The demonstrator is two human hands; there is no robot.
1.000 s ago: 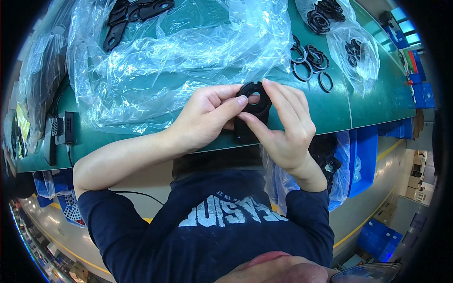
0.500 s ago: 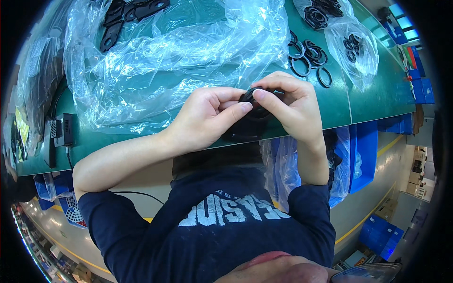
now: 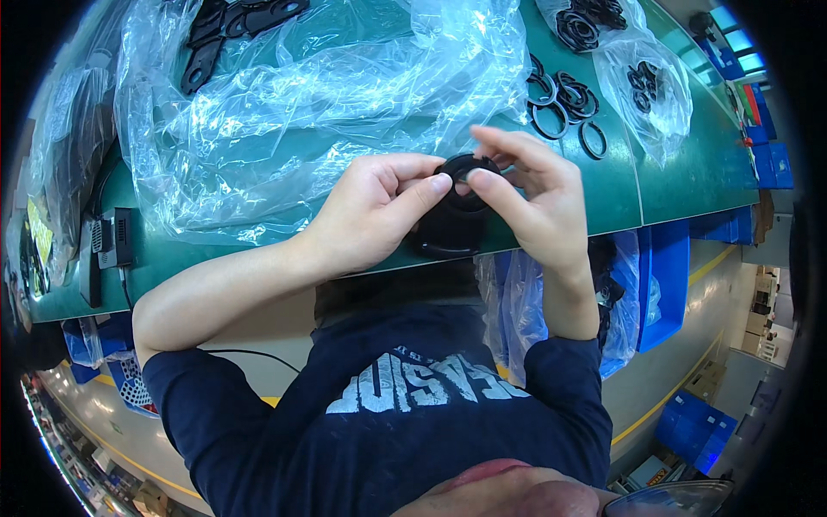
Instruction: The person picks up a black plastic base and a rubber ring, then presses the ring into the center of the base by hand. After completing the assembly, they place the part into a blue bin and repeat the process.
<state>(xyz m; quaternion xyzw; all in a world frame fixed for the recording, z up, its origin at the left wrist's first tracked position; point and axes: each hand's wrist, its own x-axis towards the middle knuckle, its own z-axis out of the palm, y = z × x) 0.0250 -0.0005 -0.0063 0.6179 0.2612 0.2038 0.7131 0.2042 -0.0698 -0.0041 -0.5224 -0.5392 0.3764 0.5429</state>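
Above the near edge of a green table [image 3: 672, 185], my left hand [image 3: 370, 211] and my right hand [image 3: 534, 202] pinch a small black round part [image 3: 465, 168] between thumbs and fingertips. My left thumb presses on its top rim and my right fingers curl around its right side. Just below it, on the table edge, lies a larger dark round piece [image 3: 448, 233], partly hidden by my hands.
Crumpled clear plastic bags [image 3: 327, 103] cover the table's middle, with flat black parts [image 3: 233, 26] on them at the back. Several black rings [image 3: 564, 103] lie to the right, and more sit in bags [image 3: 646, 82]. A black adapter [image 3: 116, 237] rests at left. Blue bins [image 3: 663, 276] stand below right.
My hands have shifted the black part slightly right and up. My right hand has turned, and its fingers now reach over the part's top.
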